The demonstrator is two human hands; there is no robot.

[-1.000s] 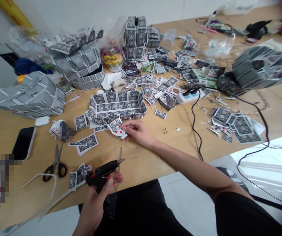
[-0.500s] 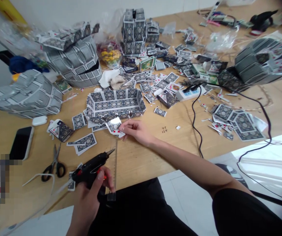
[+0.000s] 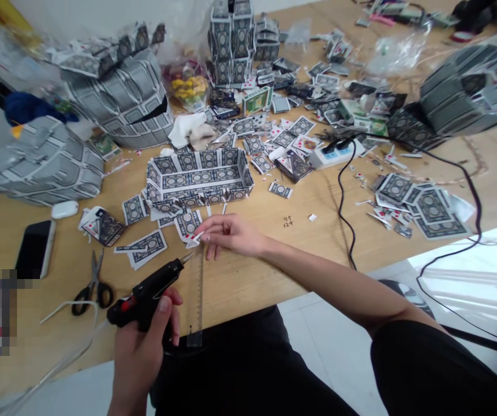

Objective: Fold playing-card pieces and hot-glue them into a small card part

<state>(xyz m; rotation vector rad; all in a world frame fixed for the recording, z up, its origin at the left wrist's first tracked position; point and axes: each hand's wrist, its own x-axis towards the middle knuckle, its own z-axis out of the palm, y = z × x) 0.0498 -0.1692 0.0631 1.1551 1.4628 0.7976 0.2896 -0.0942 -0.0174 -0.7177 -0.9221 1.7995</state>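
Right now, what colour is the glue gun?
The glue gun is mostly black, with a red patch near its back; the head view shows it.

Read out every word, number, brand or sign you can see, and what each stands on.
"12": start of the lower line of handwriting on the tabletop; its last mark and the upper line are unclear.
Ruler: markings too small to read.
Card box: print too blurred.
No other text is readable.
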